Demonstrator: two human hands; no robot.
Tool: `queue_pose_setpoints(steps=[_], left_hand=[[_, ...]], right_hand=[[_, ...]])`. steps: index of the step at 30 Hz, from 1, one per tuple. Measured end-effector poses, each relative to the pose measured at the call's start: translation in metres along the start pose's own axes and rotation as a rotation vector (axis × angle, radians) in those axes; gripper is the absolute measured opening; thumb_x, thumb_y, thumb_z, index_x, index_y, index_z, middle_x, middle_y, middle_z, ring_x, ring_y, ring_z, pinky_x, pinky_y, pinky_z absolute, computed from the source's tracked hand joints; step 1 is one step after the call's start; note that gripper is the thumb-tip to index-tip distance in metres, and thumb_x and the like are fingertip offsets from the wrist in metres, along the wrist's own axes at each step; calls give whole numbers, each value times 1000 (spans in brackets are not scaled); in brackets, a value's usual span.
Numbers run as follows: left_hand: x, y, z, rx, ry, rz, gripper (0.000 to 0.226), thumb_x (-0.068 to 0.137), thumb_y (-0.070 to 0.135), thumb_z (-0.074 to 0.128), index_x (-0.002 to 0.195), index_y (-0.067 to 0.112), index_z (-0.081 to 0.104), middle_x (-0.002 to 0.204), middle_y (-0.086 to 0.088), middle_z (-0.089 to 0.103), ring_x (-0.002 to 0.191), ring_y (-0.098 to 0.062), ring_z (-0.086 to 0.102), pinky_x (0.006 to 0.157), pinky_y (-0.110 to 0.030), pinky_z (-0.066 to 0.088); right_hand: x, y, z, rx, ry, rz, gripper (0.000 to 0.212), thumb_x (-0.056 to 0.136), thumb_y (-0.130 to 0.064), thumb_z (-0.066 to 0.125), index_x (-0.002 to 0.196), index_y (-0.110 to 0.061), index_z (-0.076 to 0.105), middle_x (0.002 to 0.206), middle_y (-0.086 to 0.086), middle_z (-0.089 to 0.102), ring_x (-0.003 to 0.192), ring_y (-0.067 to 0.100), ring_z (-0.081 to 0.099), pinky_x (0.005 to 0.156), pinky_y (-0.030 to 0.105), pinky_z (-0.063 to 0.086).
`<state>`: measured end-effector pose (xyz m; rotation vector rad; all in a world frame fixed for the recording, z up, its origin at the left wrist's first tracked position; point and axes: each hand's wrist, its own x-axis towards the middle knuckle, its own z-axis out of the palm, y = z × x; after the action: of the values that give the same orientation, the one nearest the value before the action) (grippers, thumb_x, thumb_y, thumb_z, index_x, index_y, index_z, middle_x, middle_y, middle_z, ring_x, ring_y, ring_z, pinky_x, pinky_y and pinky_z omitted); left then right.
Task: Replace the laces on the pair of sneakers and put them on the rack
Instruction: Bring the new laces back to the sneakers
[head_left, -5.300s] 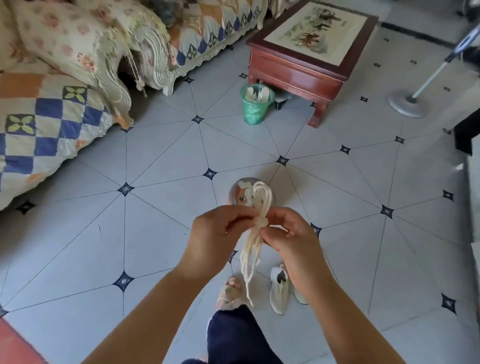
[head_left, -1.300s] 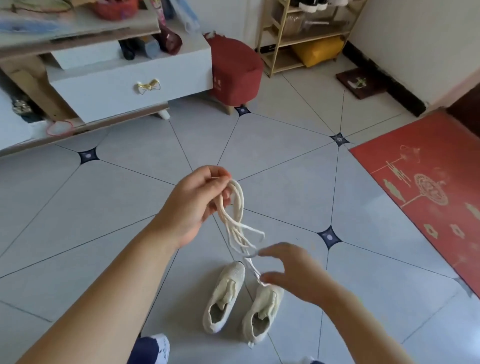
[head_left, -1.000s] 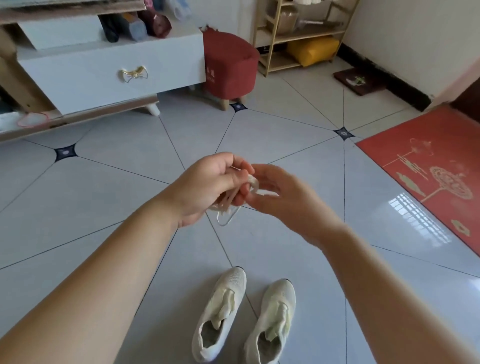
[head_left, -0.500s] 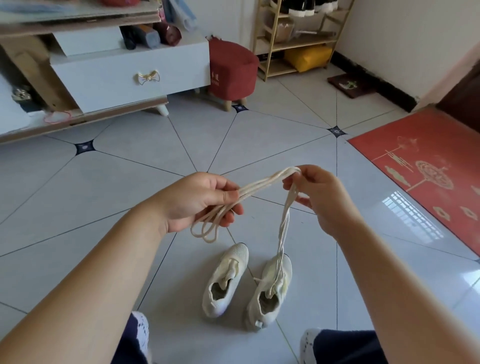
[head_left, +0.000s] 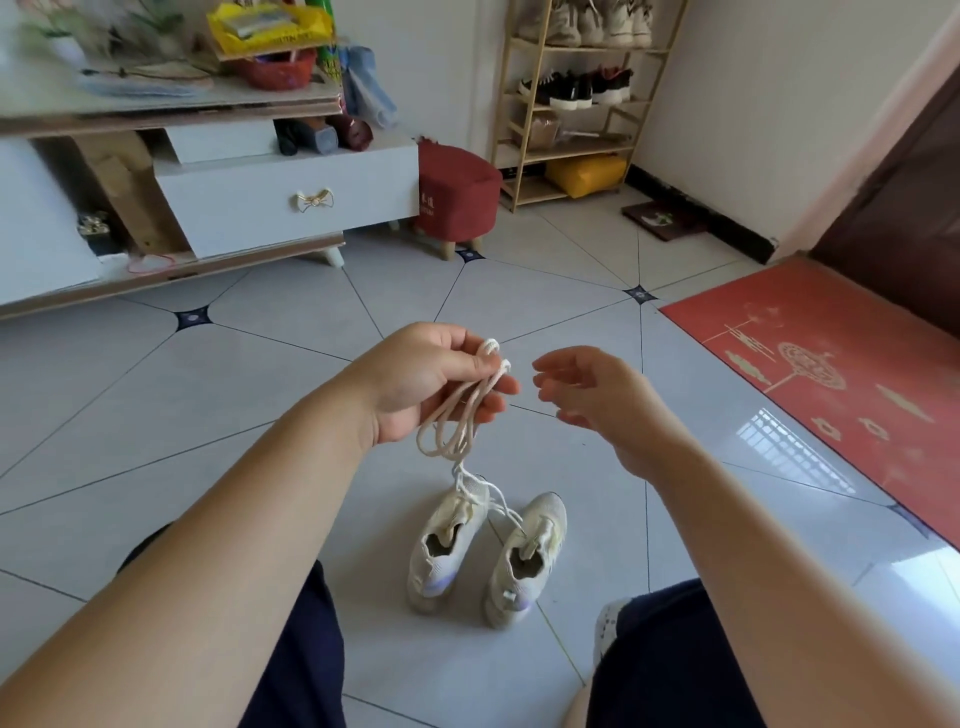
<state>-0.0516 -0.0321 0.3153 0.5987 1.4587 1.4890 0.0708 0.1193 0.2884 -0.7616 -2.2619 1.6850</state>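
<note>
1. The tiled floor (head_left: 260, 395) carries everything. The person sits on it, with a dark-trousered leg on each side of the shoes.
2. One white cabinet (head_left: 249, 208) stands at the far left, and one red mat (head_left: 831, 374) lies at the right.
3. One wooden rack (head_left: 566, 148) stands against the far wall, well apart from both hands. Light shoes sit on its top shelf and dark shoes on the shelf below. One red stool (head_left: 457, 192) stands just beside it.
4. Two cream sneakers (head_left: 447, 545) stand side by side on the floor, toes pointing away. They are below and in front of the hands, and neither hand touches them.
5. The left hand (head_left: 426, 384) has thumb and fingers curled tight round the laces. The right hand (head_left: 597, 400) hovers just beside it with fingers loosely spread, holding nothing.
6. One bundle of cream laces (head_left: 457, 421) hangs from the left hand.
   - Two folded ends poke out above the fingers and loops droop beneath the palm.
   - Thin loose ends dangle over the toes of the sneakers; whether they touch cannot be told.
   - How many laces make up the bundle cannot be counted.
</note>
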Motion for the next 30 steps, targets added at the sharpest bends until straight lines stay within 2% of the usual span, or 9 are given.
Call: queue_pose_setpoints(steps=[2,4,6,9,12,15,18,26,30], left_hand=[[-5,3,5,-18,26,12,4,88,6,56,88,2,57,74,-11,71,59,-18,67,53,-25,54],[-10,4,10,-9,47,24,5,88,8,56,87,3,57,71,-9,71,60,-19,68,54,-27,54],[-16,4,15,42,86,48,7,89,11,56,86,5,58,66,-3,71,58,-15,67,53,-24,54],[-23,3,23,146,144,83,8,91,13,55,85,8,59,65,-1,69,61,-15,65,63,-29,57],[-31,1,30,211,119,97,11,93,13,52,87,7,59,73,-8,66,67,-21,65,72,-38,57],[-38,-2,34,179,92,86,13,95,10,47,97,3,58,78,-9,66,68,-20,66,72,-37,57],[-41,-5,36,150,79,78,16,95,6,43,103,0,56,87,-13,66,72,-23,67,70,-37,57],[-41,-13,42,111,180,99,11,95,9,45,92,2,54,86,-16,68,72,-27,69,63,-34,57],[-38,-15,34,-4,284,114,11,95,7,46,88,3,54,76,-12,66,62,-21,68,52,-27,54]], right_hand=[[-13,-14,6,81,-72,55,9,92,-26,56,92,-21,63,91,1,68,79,10,67,73,25,55],[-24,-24,11,111,-187,104,28,94,-40,47,96,-18,64,87,1,70,77,11,68,70,25,55],[-34,-30,16,185,-263,110,40,91,-49,44,99,-16,64,89,1,72,83,14,68,72,28,53],[-41,-32,21,241,-232,104,45,82,-53,52,97,-14,67,93,2,73,89,15,69,77,31,52],[-45,-32,25,344,-185,141,32,87,-41,57,93,-11,69,92,6,72,85,17,69,80,33,53],[-48,-31,26,514,-171,182,18,87,-25,63,93,-9,69,92,8,70,84,21,68,85,37,53],[-52,-28,25,537,-154,179,8,87,-10,61,92,-11,66,85,5,68,80,18,67,84,34,52],[-52,-21,13,545,60,133,15,87,3,54,89,-11,60,73,2,67,72,16,68,67,30,53],[-50,-17,-1,686,102,172,23,88,7,48,86,-10,63,68,3,59,54,12,59,56,25,53]])
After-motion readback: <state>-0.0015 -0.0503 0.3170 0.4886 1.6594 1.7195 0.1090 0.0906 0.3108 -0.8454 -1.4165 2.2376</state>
